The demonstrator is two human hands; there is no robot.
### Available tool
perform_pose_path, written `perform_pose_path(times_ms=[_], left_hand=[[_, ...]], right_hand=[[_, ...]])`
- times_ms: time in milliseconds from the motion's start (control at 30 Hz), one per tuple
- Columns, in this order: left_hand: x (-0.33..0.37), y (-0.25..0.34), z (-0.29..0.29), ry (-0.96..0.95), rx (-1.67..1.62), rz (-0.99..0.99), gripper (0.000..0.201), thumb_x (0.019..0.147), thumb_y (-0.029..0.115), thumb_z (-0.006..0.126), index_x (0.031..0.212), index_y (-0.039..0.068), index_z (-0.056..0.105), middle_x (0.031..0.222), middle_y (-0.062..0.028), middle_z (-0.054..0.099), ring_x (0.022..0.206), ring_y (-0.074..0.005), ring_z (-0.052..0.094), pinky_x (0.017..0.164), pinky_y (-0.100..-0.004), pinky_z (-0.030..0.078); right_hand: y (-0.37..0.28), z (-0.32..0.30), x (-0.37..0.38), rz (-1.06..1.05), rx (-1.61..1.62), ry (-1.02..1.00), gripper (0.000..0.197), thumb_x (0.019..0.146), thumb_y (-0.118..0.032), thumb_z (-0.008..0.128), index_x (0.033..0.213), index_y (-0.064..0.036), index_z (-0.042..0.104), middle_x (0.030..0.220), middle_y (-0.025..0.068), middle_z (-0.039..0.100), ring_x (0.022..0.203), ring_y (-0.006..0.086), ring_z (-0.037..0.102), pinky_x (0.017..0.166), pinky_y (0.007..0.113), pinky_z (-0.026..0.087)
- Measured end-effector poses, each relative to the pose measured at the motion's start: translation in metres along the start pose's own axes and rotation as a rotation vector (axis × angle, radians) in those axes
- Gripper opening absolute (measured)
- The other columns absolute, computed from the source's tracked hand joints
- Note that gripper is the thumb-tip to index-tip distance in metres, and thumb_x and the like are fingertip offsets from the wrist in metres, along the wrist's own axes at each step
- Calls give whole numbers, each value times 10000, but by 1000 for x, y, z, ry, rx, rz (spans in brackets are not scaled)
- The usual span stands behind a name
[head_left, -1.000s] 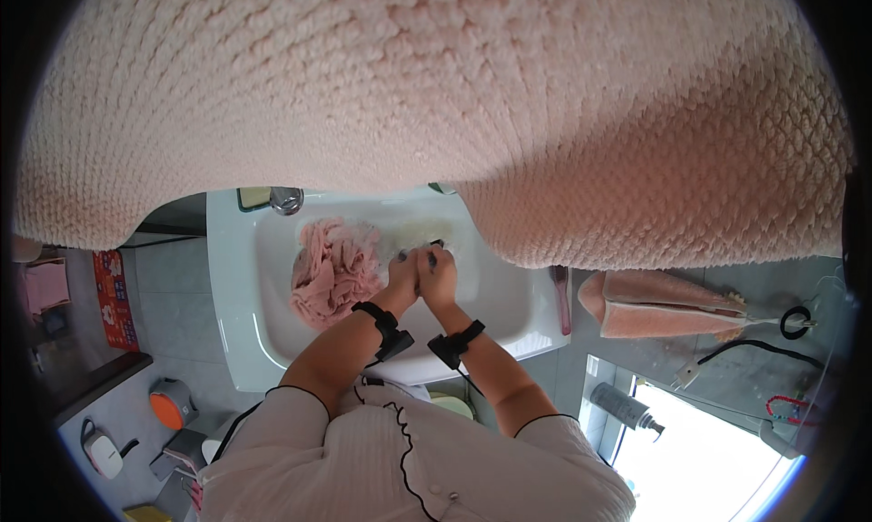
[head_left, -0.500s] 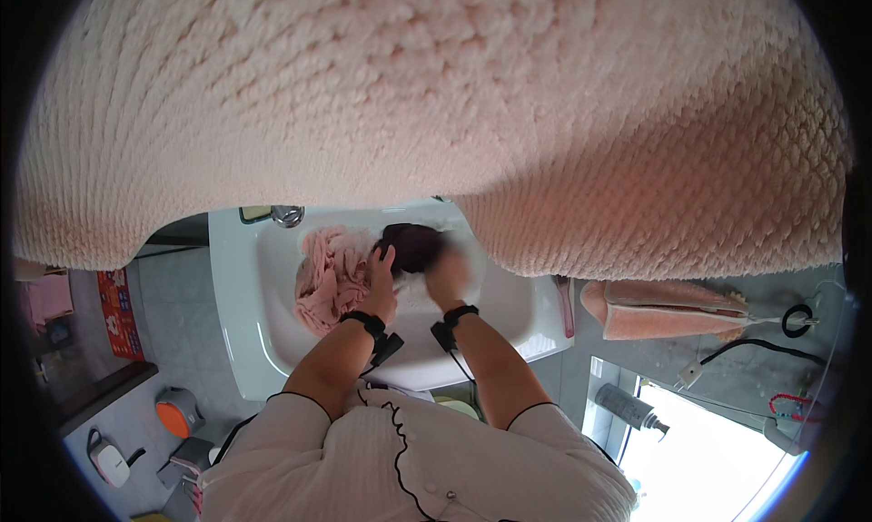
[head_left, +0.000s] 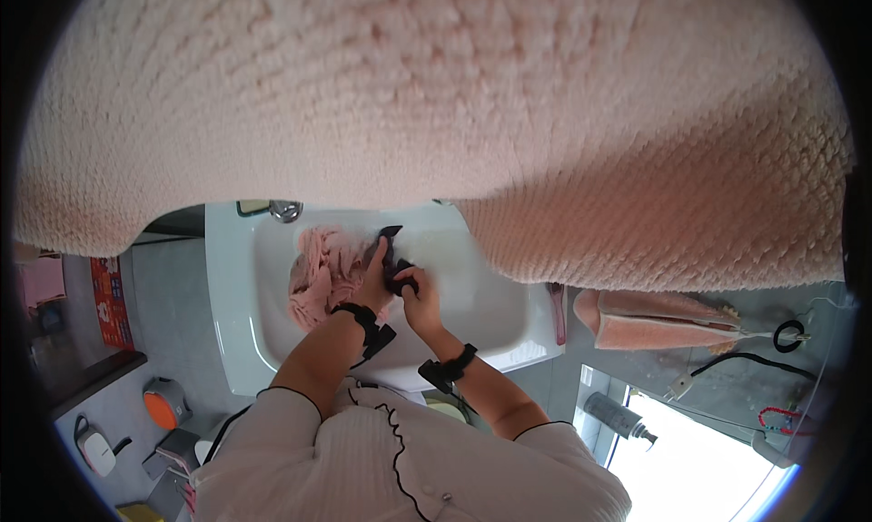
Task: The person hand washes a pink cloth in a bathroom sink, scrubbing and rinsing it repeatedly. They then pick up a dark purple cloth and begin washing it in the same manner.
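Observation:
A dark purple cloth [head_left: 397, 274] is bunched between my two hands, low in a white washbasin [head_left: 229, 304]. My right hand [head_left: 421, 300] is closed on its near end, fingers curled over the fabric. Along the cloth's left side lies my left hand [head_left: 372, 284], gripping it with one finger stretched upward; the cloth's dark tip sticks out beyond that finger. A heap of wet-looking pink cloth [head_left: 314, 272] rests in the basin just left of my left hand, which partly covers its edge.
A fluffy pink fabric [head_left: 436, 86] hangs across the upper view, hiding the basin's far right. At the back left is a chrome faucet [head_left: 286, 211]. On the right rim lies a pink-handled brush [head_left: 557, 313]; further right hangs a peach towel [head_left: 663, 322].
My right hand has moved left and nearer, close against my left hand. The dark cloth, spread wider before, is now gathered into a narrow bunch between both hands.

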State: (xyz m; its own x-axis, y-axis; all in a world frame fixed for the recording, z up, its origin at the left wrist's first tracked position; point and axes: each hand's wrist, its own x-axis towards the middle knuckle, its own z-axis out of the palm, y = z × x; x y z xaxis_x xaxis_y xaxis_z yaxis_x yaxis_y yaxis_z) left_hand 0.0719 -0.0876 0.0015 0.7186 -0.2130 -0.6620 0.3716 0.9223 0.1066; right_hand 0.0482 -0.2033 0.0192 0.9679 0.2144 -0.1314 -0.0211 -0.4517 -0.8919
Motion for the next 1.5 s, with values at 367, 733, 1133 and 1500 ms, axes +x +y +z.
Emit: perform_pose_path(times_ms=[367,733,1133,1500], left_hand=[[10,-47,-6,138,177,89,135,894,185,573,950,62,563,893,-51,588,783,-167,601,634,-319,490],[-38,-15,37,5,944,405,296,900,282,545,778,12,550,653,-14,516,702,-99,512,587,-299,413],[-13,-38,-33,345,703,-18,384,891,308,543,1154,45,450,987,-107,544,867,-218,556,814,-352,463],[5,-25,-30,614,538,16,633,845,550,545,1341,236,307,1058,-51,471,951,-206,459,800,-412,394]], right_hand=[[9,-19,44,34,-248,149,189,854,-200,585,778,-30,616,713,189,597,704,373,579,649,438,460],[-3,-43,25,862,724,-127,496,887,-566,453,1087,-128,571,931,74,612,929,276,569,727,443,504],[157,-53,50,498,-240,-88,503,723,-241,620,1164,-24,518,1044,164,612,979,251,591,855,421,471],[88,-2,32,387,-558,69,489,757,-71,620,1212,-97,444,1103,176,484,1006,387,521,843,420,485]])
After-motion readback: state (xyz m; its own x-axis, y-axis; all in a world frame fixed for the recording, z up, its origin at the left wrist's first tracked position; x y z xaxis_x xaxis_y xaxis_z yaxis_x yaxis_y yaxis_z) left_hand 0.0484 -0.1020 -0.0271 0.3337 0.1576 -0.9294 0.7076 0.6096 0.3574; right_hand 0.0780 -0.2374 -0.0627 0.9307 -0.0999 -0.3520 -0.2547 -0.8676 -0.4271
